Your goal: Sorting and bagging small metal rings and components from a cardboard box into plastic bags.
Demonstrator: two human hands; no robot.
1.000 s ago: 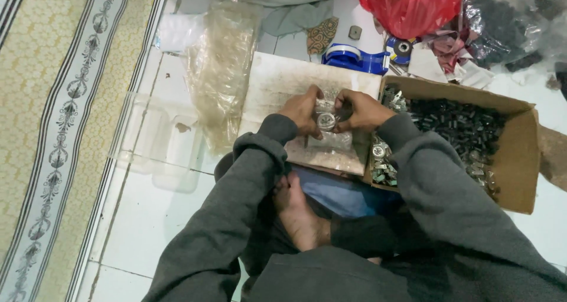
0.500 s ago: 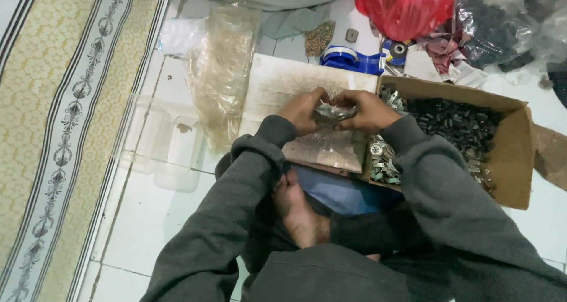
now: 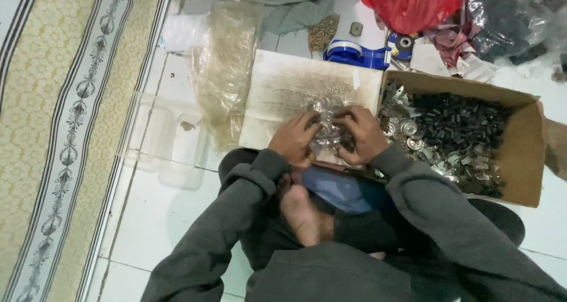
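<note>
Both my hands press together on a small clear plastic bag of shiny metal parts (image 3: 326, 124), which rests on a stained flat board (image 3: 307, 86). My left hand (image 3: 293, 139) grips the bag's left side. My right hand (image 3: 359, 134) grips its right side, fingers curled over it. Both arms wear grey sleeves. My bare foot (image 3: 302, 214) lies below the hands, next to a blue cloth (image 3: 348, 192).
A cardboard box (image 3: 522, 154) of dark and silvery metal parts stands at the right. Crumpled clear plastic bags (image 3: 224, 65) lie left of the board. A blue tape dispenser (image 3: 354, 54), a red bag (image 3: 413, 3) and a patterned rug (image 3: 65, 119) surround the spot.
My hands have come down from a raised hold and now press the bag onto the board. The view has drawn in closer.
</note>
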